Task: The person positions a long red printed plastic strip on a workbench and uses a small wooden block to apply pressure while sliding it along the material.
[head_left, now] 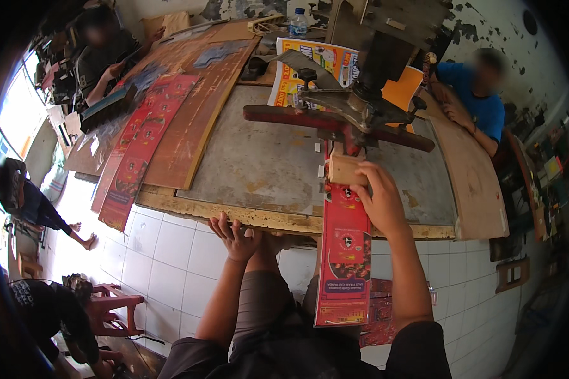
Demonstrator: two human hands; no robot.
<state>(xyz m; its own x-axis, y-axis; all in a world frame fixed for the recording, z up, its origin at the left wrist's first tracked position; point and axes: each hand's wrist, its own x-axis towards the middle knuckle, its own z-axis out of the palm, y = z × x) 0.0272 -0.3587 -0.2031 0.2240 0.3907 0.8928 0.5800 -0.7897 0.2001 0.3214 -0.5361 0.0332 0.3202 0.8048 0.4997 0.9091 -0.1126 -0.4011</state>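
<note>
My right hand (382,201) grips a small wooden block (345,170), with the fingers over its right end. The block rests on a long red printed plastic strip (346,256), which passes over the table's front edge and hangs toward my lap. Right behind the block stands a heavy metal press (354,104) with a red crossbar; its lower part hides the strip's far end. My left hand (235,239) is open at the wooden front edge of the table (246,215), fingers spread and holding nothing.
More red printed strips (142,142) lie on the brown board at left, partly overhanging. Others (379,309) are low beside my right leg. Behind the press are a colourful printed sheet (294,72) and a water bottle (298,24). People sit at far left and right; a red stool (114,309) stands lower left.
</note>
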